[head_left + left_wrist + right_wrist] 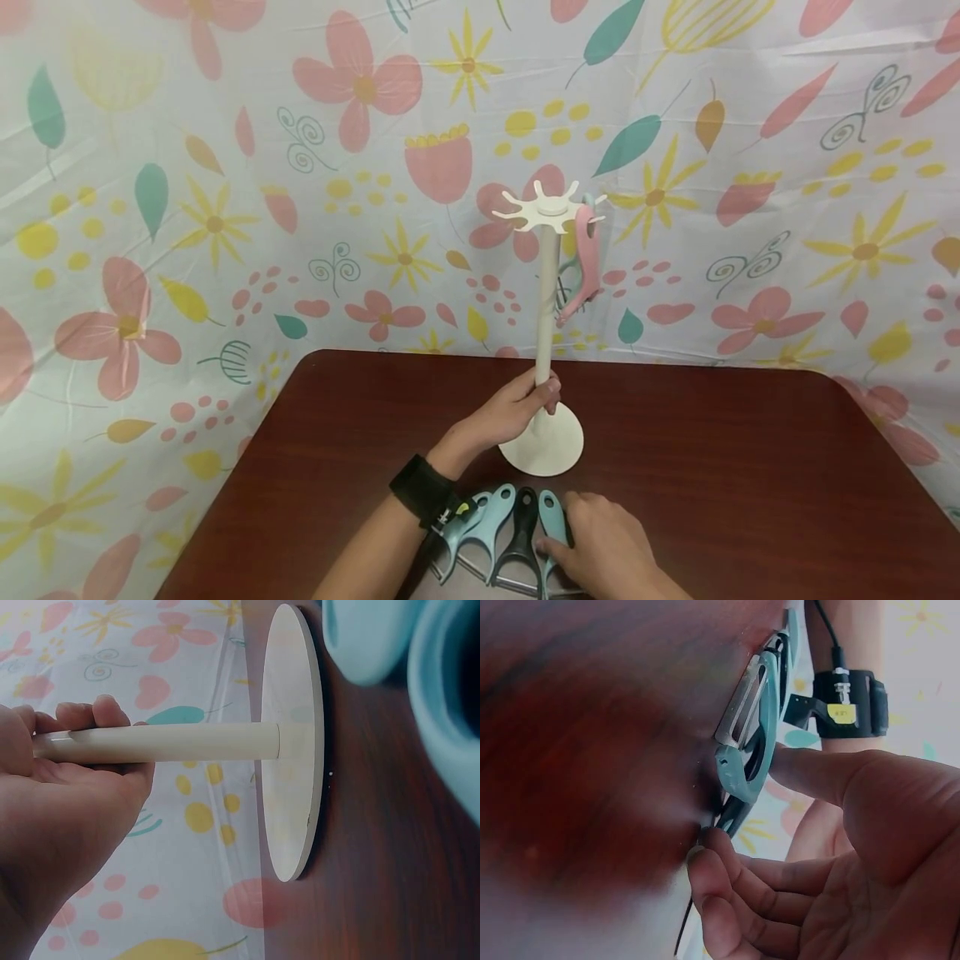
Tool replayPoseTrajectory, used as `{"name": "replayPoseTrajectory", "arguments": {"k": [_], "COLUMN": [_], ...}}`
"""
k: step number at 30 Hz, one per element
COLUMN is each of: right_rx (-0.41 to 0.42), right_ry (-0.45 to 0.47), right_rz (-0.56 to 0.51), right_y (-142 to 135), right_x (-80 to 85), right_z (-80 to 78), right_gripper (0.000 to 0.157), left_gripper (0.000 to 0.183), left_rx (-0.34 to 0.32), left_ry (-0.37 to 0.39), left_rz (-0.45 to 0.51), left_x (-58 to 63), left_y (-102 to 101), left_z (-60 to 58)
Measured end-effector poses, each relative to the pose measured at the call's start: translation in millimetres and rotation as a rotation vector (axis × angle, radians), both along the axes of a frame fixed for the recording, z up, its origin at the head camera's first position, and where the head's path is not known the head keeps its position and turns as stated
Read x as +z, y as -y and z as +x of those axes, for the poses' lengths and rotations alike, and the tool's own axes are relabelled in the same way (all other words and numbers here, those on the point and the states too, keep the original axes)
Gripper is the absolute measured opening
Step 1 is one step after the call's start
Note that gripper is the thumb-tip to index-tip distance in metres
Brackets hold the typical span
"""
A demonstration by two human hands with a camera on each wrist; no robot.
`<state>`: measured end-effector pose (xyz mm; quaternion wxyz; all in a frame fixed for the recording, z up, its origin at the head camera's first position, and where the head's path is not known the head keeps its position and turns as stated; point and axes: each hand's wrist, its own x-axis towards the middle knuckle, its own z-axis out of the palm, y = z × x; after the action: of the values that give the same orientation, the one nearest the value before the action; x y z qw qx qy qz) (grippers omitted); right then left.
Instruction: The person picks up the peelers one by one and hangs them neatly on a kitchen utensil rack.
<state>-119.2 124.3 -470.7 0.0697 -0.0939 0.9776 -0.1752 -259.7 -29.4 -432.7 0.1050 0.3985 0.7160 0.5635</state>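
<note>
A cream stand (548,308) with a round base and a ring of hooks on top stands upright on the table. My left hand (513,410) grips its pole just above the base; the left wrist view shows the fingers curled round the pole (202,742). From a hook hangs a pink peeler (588,254), with a blue-green one partly behind it. In front lies a row of peelers, blue ones (492,521) and a black peeler (522,533). At the row's right end, my right hand (609,542) holds a light blue peeler (769,712) between thumb and curled fingers.
The dark brown table (712,450) stretches to both sides of the stand. A floral cloth (225,167) hangs behind its far edge. Under the peelers is a pale surface (457,587). A black wrist strap (423,492) sits on the left forearm beside the row.
</note>
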Motion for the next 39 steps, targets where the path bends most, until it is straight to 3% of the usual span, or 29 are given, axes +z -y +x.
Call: {"name": "replayPoseTrajectory", "arguments": {"k": [22, 28, 39], "right_rx": [-0.016, -0.021, -0.026], "right_ry": [-0.034, -0.034, -0.067], "right_rz": [-0.028, -0.010, -0.010], "right_y": [0.8, 0.6, 0.2], "right_x": [-0.8, -0.4, -0.2], "right_z": [3.4, 2.2, 3.5], "right_gripper": [0.034, 0.029, 0.029], "left_gripper": [0.025, 0.023, 0.024], "left_rx": [0.013, -0.011, -0.020], "left_ry": [0.012, 0.008, 0.008], "left_rz": [-0.005, 0.017, 0.021], "left_x": [0.0, 0.4, 0.2], "left_y": [-0.4, -0.3, -1.3], "left_z": [1.5, 0.9, 0.6]}}
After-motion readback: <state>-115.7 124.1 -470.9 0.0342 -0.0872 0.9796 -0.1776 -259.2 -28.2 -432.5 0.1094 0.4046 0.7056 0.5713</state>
